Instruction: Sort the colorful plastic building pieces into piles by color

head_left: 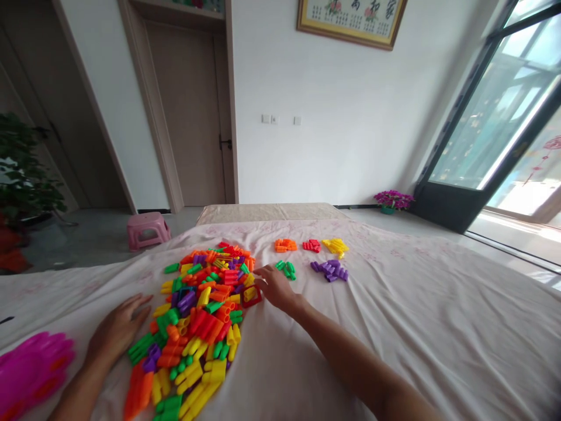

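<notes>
A large heap of bullet-shaped plastic building blocks (197, 316) in red, orange, yellow, green and purple lies on the cloth. My left hand (118, 327) rests to the left of the heap, fingers stretched out and holding nothing. At the heap's upper right edge, my right hand (277, 287) reaches in with its fingers apart, close to a red square frame piece (251, 296). No block shows in it. Just beyond this hand sits a small group of green blocks (287, 269). Separate groups of orange blocks (285, 245), red blocks (311, 246), yellow blocks (335, 247) and purple blocks (331, 271) lie farther right.
A pale patterned cloth (416, 327) with wrinkles covers the surface. At the left edge lies a bright pink plastic item (35, 371). Beyond are a pink stool (148, 230), a leafy plant (26, 169), a pot of magenta flowers (393, 200) and a closed door (186, 117).
</notes>
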